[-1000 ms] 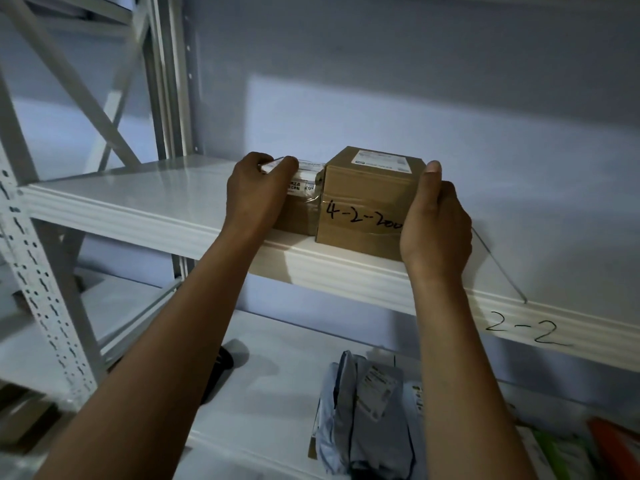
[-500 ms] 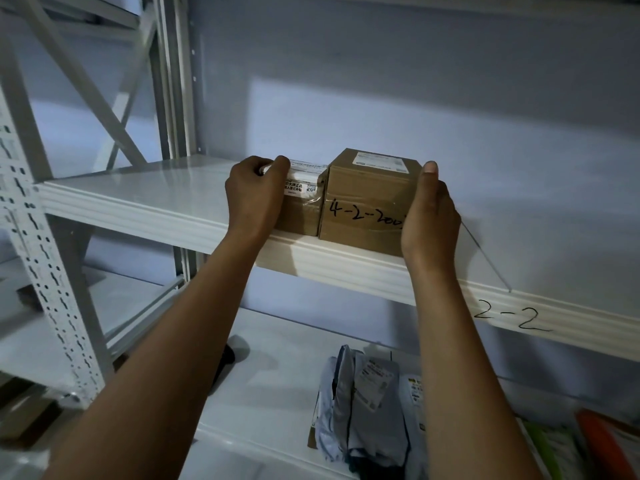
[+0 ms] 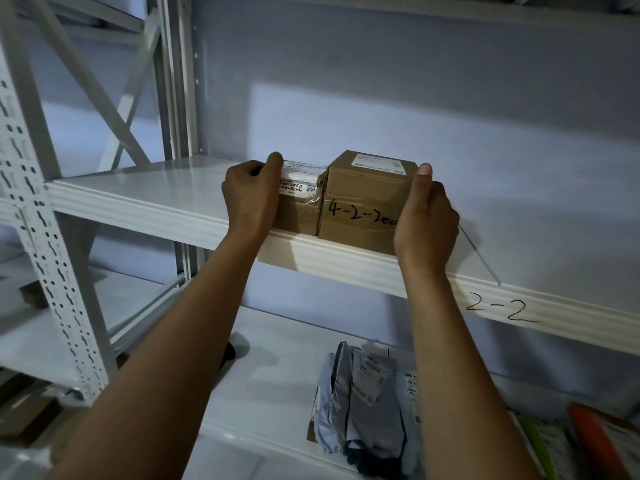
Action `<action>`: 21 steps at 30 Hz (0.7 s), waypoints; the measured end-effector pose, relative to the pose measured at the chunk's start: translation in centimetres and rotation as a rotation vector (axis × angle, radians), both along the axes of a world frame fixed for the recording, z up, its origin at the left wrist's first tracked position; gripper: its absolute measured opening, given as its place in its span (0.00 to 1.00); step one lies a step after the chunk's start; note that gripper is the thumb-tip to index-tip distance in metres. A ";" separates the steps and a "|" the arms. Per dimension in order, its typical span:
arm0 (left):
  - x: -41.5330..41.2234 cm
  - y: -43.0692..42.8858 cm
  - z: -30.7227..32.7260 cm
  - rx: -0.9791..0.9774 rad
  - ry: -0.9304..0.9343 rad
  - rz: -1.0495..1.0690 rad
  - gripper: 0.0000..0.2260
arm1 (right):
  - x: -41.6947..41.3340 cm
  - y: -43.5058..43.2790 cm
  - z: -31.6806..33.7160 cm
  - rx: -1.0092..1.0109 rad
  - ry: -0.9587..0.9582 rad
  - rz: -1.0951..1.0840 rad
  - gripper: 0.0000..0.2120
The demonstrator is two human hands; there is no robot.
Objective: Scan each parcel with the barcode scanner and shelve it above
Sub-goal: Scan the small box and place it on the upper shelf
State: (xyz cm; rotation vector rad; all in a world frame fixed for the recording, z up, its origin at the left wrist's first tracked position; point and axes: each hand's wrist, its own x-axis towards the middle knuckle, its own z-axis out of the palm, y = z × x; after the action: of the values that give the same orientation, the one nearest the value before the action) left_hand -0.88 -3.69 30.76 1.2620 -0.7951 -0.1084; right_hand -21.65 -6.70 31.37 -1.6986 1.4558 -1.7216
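At the middle of the frame we see two brown cardboard parcels standing side by side on the white upper shelf [image 3: 138,199], close to its front lip and touching each other. The small box [image 3: 300,211], on the left, carries a white printed label under clear tape. The large box [image 3: 360,209], on the right, stands taller, has a label on its top and "4-2-200" handwritten across its front.

We find the left hand [image 3: 251,199] gripping the left end of the small box, with the fingers curled round its side and the thumb lying over its top edge. The right hand [image 3: 427,220] grips the right side of the large box, thumb upright along the front corner and fingers wrapped out of sight behind it.

Right of centre, the shelf lip bears a handwritten "2-2" mark [image 3: 498,308]. On the lower shelf [image 3: 277,393], at the bottom of the frame, we see grey mailer bags [image 3: 360,403] in a pile, with orange and green parcels [image 3: 602,441] at the lower right corner. A dark object [image 3: 229,351] shows behind the left forearm; we cannot tell what it is
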 end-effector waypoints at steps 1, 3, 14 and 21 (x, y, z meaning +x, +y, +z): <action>0.0 0.1 0.0 0.002 0.014 -0.008 0.22 | 0.0 0.0 0.0 -0.006 0.009 -0.015 0.27; 0.1 0.1 0.0 0.008 0.036 -0.017 0.25 | 0.0 -0.1 -0.1 -0.019 0.019 -0.033 0.28; 0.8 0.0 -0.3 0.022 0.085 -0.029 0.28 | 0.2 -0.3 -0.4 -0.037 0.037 -0.092 0.29; 0.6 -0.2 -0.6 0.037 0.034 -0.032 0.24 | 0.1 -0.8 -0.5 -0.056 0.050 -0.104 0.28</action>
State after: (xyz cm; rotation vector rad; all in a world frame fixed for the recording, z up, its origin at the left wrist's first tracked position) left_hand -0.27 -3.87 30.20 1.2790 -0.7868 -0.1707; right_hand -21.52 -7.45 30.86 -1.7346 1.5576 -1.8014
